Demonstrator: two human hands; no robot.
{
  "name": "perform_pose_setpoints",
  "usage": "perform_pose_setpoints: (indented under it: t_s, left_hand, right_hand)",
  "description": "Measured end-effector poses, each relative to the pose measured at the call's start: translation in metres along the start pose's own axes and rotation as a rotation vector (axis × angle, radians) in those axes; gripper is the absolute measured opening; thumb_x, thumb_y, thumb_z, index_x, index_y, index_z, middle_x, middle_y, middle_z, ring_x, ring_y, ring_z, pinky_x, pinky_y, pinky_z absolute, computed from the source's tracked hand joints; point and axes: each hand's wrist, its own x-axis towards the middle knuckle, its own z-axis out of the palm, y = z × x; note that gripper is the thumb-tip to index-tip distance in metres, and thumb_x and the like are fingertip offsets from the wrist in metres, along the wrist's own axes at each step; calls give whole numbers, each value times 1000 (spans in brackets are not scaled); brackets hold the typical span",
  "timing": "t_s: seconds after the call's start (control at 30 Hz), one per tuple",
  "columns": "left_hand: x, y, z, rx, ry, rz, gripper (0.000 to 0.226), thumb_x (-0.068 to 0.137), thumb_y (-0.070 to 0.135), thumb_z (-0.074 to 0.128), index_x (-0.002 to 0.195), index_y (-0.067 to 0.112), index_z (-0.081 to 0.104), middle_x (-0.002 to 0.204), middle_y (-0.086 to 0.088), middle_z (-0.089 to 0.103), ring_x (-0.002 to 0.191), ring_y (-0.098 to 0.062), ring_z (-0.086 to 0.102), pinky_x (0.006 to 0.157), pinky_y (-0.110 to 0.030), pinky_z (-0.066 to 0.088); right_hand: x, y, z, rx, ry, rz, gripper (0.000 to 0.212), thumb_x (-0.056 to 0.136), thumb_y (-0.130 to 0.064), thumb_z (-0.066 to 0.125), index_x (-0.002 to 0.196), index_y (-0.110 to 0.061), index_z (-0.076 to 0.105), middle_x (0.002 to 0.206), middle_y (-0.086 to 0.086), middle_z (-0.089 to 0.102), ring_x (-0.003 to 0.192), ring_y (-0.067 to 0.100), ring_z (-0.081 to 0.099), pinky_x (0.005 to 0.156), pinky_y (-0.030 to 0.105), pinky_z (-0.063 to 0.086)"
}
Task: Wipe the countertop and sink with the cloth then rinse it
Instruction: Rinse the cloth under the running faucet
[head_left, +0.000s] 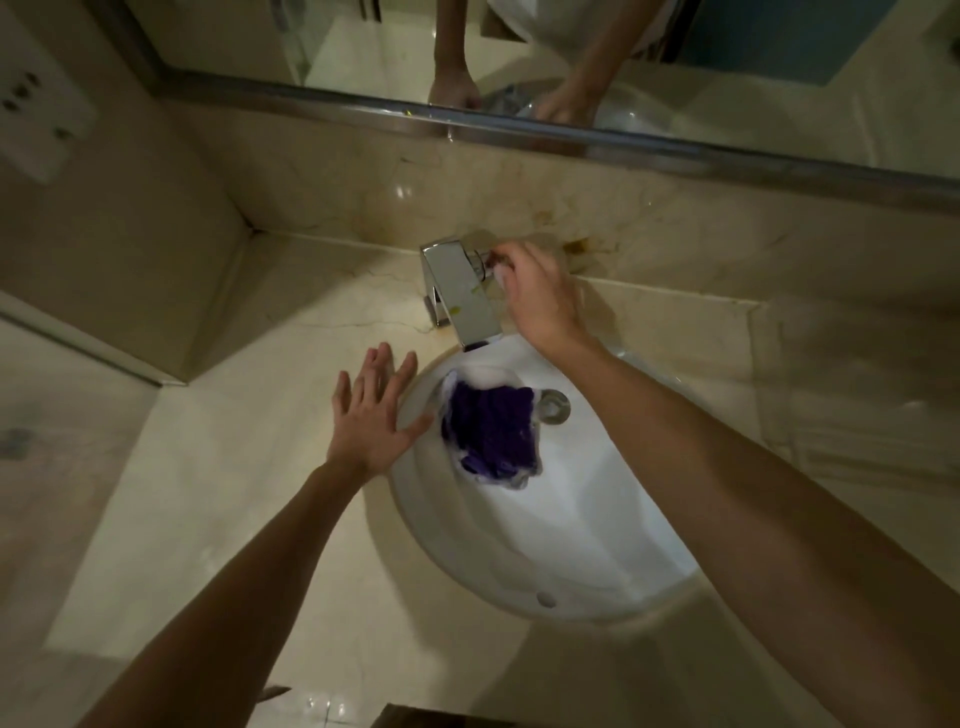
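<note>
Purple cloth (491, 434) inside white sink (519, 561)

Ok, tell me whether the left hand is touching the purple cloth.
Apart. The head view shows the left hand spread flat on the sink rim, with white basin showing between its thumb and the purple cloth.

The crumpled purple cloth (491, 434) lies in the round white ceramic sink (524, 540), left of the metal drain (554, 407). The square chrome faucet (460, 293) stands behind the sink on the beige marble table (234, 467).
</note>
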Motion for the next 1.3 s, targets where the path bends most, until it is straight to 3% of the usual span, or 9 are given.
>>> perform_pose_setpoints:
  t_s: [0.23,0.4,0.5,0.63,0.83,0.9,1.0,1.2,1.3]
  left_hand:
    - [4,4,-4,10,-48,-30,90,85,74,26,162,34,3,170,-5,-11,157,-24,-12,124,-52,-7]
    - [-5,36,1,-3,248,161,55,97,35,56,148,17,43,153,-13,43,143,-30,40,113,-49,33]
    - [5,59,18,7,115,268,43,97,32,52,137,16,55,147,-11,51,134,-33,50,104,-43,42]
    - [36,73,52,221,-113,220,49,104,32,41,147,10,45,159,-17,35,150,-34,29,119,-45,26]
    - [63,84,74,546,-172,90,62,101,27,50,153,2,27,154,-21,36,140,-35,38,115,-43,34]
    - [69,92,78,533,-246,-16,56,103,23,47,151,-1,30,149,-23,41,136,-37,43,114,-45,37]
    - [70,90,74,461,-433,-44,36,102,28,48,129,6,57,128,-15,62,121,-35,58,104,-46,45]
    - [71,70,16,9,-349,180,63,79,55,75,118,7,70,130,-13,63,128,-31,55,105,-31,36]
    - [71,67,-4,-162,-327,277,64,74,68,63,106,14,76,122,-11,69,122,-27,57,102,-31,40]
  right_hand:
    - [8,9,-3,29,-13,98,25,101,-25,53,122,-23,67,115,6,71,102,28,64,76,38,52]
    - [-56,41,15,139,79,142,26,99,-24,52,124,-18,55,121,4,57,101,24,59,77,40,51]
    - [-103,70,45,66,-172,210,29,97,-22,57,125,-16,53,125,7,52,111,29,55,85,43,51]
    - [-127,83,90,8,-517,424,55,96,-37,59,138,-7,39,142,16,41,135,35,37,104,44,40]
    - [-121,78,144,-24,-422,632,78,91,-40,66,144,0,27,147,21,38,136,38,40,109,42,35]
    - [-115,77,148,80,-423,681,65,90,-27,69,138,1,35,140,21,47,128,39,48,102,44,43]
    - [-113,81,144,273,-450,626,37,94,-19,63,123,-6,45,118,15,59,106,34,59,87,41,49]
    - [-112,88,96,672,-489,632,40,85,-26,79,111,-9,55,107,7,68,97,23,66,82,34,54]
    - [-104,80,68,788,-454,596,36,88,-27,76,115,-13,56,110,1,67,102,19,65,92,35,53]
